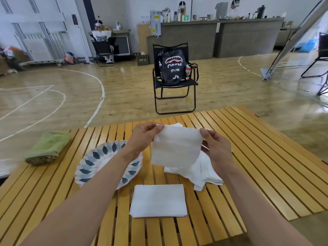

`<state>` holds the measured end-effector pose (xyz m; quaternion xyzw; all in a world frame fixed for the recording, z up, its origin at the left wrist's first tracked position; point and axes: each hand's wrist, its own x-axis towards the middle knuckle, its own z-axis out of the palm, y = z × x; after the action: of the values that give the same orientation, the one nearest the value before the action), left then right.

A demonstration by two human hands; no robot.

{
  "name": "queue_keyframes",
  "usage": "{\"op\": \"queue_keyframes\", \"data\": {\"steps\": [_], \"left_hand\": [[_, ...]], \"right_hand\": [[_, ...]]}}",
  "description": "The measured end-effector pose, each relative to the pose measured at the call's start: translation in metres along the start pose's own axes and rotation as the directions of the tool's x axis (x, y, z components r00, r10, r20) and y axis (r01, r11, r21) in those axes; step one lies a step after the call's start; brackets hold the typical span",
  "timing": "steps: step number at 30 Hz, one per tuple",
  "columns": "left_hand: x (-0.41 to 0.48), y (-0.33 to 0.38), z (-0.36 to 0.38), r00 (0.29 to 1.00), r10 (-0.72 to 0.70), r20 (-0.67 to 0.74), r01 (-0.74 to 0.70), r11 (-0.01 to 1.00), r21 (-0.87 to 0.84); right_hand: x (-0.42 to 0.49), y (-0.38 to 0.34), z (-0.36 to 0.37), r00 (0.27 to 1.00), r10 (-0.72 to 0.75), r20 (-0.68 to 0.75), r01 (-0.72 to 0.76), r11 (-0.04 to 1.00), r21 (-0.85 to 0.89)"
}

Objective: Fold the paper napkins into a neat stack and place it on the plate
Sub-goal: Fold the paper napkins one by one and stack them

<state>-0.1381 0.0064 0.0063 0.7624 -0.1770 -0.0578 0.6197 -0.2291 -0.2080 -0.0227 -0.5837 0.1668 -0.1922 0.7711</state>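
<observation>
A white paper napkin hangs in the air above the slatted wooden table. My left hand pinches its top left corner and my right hand pinches its top right corner. Under it and to the right lies a loose pile of unfolded napkins. A neat stack of folded napkins rests flat on the table near me. The patterned plate, with blue, grey and pink petals, sits to the left, partly hidden by my left forearm.
A rolled green towel lies at the table's far left. Beyond the table a black folding chair holds a dark backpack. The table's right edge runs close to the napkin pile side.
</observation>
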Motion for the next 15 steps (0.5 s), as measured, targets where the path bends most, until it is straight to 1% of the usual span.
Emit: {"op": "queue_keyframes", "data": {"steps": [2,3,4,6,7,8,9,12,14,15], "left_hand": [[0.001,-0.001,0.003,1.0,-0.01,0.02,0.008,0.995,0.096],[0.0,0.0,0.004,0.999,-0.023,0.023,0.02,0.994,0.11],[0.0,0.001,0.005,0.999,-0.038,0.024,0.035,0.995,0.092],[-0.001,0.002,0.007,0.996,-0.083,0.038,0.084,0.996,-0.039],[-0.001,0.002,0.007,0.992,-0.112,0.059,0.117,0.988,-0.096],[-0.001,0.001,0.007,0.985,-0.144,0.092,0.154,0.982,-0.112],[-0.001,-0.001,0.006,0.974,-0.182,0.137,0.194,0.978,-0.077],[-0.004,-0.011,0.008,0.911,-0.306,0.275,0.277,0.951,0.139],[-0.007,-0.019,0.011,0.878,-0.355,0.322,0.298,0.93,0.213],[-0.009,-0.023,0.013,0.876,-0.362,0.317,0.303,0.927,0.221]], "right_hand": [[0.001,0.002,0.0,0.998,0.069,-0.013,-0.069,0.998,-0.008],[0.001,0.003,0.001,0.997,0.082,-0.014,-0.082,0.997,-0.01],[0.0,0.003,0.001,0.996,0.085,-0.009,-0.085,0.996,0.006],[0.0,-0.002,0.0,0.996,0.092,-0.001,-0.092,0.992,0.086],[0.001,-0.005,0.0,0.994,0.105,-0.01,-0.103,0.988,0.112],[0.001,-0.008,-0.001,0.991,0.126,-0.035,-0.121,0.986,0.118],[0.003,-0.008,-0.001,0.986,0.155,-0.066,-0.147,0.982,0.12],[0.002,-0.004,-0.002,0.951,0.275,-0.142,-0.246,0.95,0.193],[0.002,-0.002,-0.005,0.927,0.333,-0.173,-0.292,0.929,0.226],[0.002,-0.002,-0.006,0.926,0.337,-0.172,-0.296,0.928,0.229]]}}
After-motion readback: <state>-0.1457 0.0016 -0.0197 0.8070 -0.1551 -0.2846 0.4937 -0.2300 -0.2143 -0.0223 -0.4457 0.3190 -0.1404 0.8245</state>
